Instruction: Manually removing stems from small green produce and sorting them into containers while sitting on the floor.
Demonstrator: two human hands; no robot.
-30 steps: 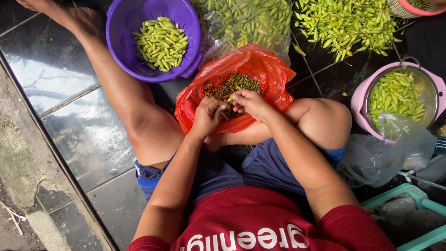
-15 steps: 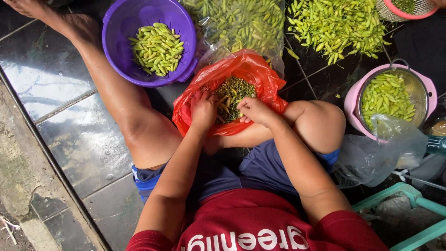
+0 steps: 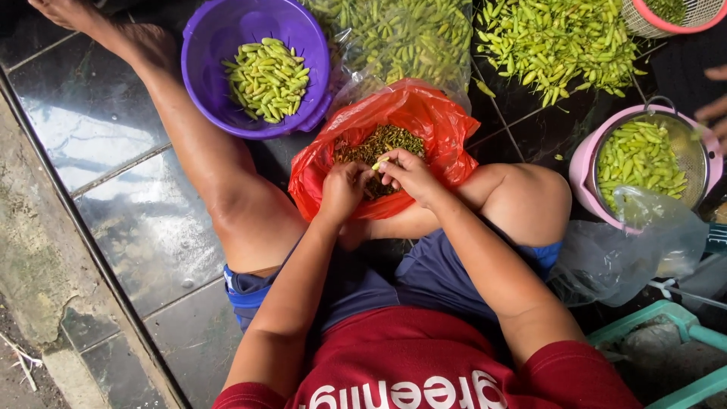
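I sit on a dark tiled floor with one leg stretched out and the other bent. My left hand and my right hand meet over an open red plastic bag that holds dark green stems. Both hands pinch one small pale green chili between the fingertips. A purple bowl with several plucked green chilies stands beyond my left leg. A loose heap of green chilies lies on the floor at the far right.
A pink colander with green chilies stands at right, a clear plastic bag draped against it. Another clear bag of chilies lies behind the red bag. Another person's fingers show at the right edge. A teal crate sits bottom right.
My hands have drawn closer together over the red bag and now pinch a single chili between them. The view has shifted slightly.
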